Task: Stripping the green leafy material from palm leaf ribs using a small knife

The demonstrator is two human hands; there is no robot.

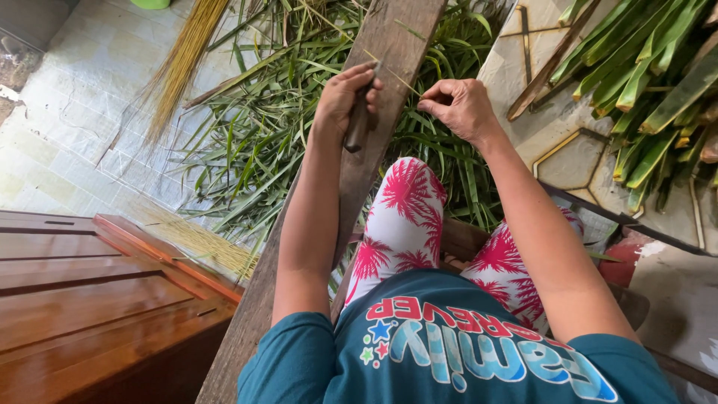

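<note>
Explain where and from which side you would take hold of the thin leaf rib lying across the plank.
Pinch the thin leaf rib near its right end, from the right, as the right hand does. It juts past the plank there; the left hand presses a knife on it.

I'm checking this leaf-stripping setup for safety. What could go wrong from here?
1. The left hand grips a dark-handled knife close to the right hand, which pinches a thin green leaf rib; a slip might cut the fingers.
2. The long brown wooden plank rests tilted by the leg, and might shift under pressure.
</note>
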